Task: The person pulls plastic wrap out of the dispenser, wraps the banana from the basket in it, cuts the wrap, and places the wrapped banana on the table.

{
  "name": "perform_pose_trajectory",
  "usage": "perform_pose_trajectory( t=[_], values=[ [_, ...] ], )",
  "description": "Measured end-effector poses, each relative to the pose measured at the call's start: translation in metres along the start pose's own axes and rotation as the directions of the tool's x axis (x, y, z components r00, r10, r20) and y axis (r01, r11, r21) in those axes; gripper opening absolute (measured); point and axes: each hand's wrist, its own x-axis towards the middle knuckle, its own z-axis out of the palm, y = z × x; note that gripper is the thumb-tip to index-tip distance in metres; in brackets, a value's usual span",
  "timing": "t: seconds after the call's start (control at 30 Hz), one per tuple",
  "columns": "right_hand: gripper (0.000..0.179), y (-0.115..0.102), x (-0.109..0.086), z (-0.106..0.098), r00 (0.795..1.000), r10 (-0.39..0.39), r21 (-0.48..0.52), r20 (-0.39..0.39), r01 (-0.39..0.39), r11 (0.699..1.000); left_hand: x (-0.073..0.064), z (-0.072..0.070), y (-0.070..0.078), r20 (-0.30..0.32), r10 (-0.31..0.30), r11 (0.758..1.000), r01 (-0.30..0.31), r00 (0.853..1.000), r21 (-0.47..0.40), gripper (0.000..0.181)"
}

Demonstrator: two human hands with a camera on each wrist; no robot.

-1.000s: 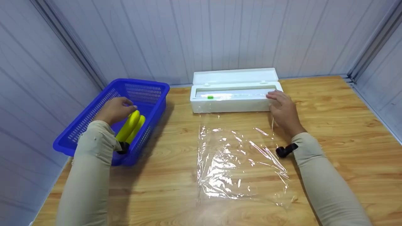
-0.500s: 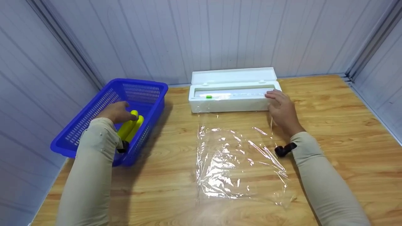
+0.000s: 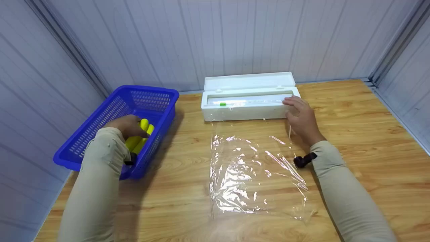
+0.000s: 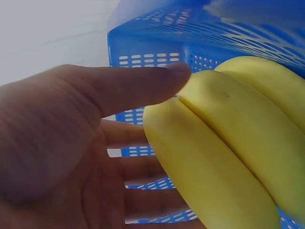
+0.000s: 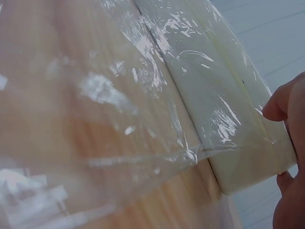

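Observation:
In the left wrist view my left hand [image 4: 71, 138] is at the yellow bananas [image 4: 205, 162] in the blue basket. The thumb reaches over the tip of the nearest banana, and the fingers extend behind it. From the head view, the same hand [image 3: 126, 126] partly covers the bananas. My right hand [image 3: 302, 117] grips the right end of a white plastic wrap dispenser [image 3: 248, 113], with fingertips on its top edge. Clear plastic wrap [image 3: 235, 174] runs from the dispenser toward me across the table. Close up, the right hand [image 5: 290, 138] holds the dispenser's end corner.
The blue basket [image 3: 169, 107] stands at the left with perforated walls. Behind the dispenser, its raised lid [image 3: 250, 81] leans back near the panelled wall [image 3: 235, 37]. A green slider [image 3: 222, 104] sits on the dispenser's front edge. The wooden table [image 3: 181, 201] extends underneath.
My left hand has lowered from above the bananas to around their upper ends. The right hand stays on the dispenser. The head view has shifted slightly.

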Motion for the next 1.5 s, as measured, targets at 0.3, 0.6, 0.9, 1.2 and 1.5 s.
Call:
perform_pose_trajectory(
  t=[0.3,0.6,0.9,1.2,1.5],
  values=[
    [0.035,-0.001,0.002,0.0,0.999,-0.029,-0.007,-0.019,0.029,1.0,-0.001,-0.002,-0.004,0.015,0.007,1.0,-0.007,1.0,-0.015,0.081],
    [0.036,0.0,-0.001,0.0,1.0,-0.017,0.005,-0.004,0.017,1.0,-0.008,-0.001,-0.008,-0.018,0.022,0.992,-0.019,1.0,0.125,0.037],
    [0.035,-0.001,0.0,-0.003,1.0,-0.023,-0.018,-0.008,0.023,1.0,-0.017,-0.004,-0.004,-0.073,0.078,0.985,-0.066,0.994,0.159,0.037],
    [0.035,0.0,0.0,0.001,0.999,-0.048,-0.005,-0.019,0.048,0.999,-0.027,-0.002,-0.01,-0.127,0.077,0.984,-0.055,0.989,0.171,0.033],
    [0.037,-0.002,0.0,-0.001,1.0,-0.025,-0.018,-0.001,0.025,1.0,-0.036,-0.003,-0.004,-0.243,0.126,0.968,-0.067,0.962,0.241,0.028]
  ],
)
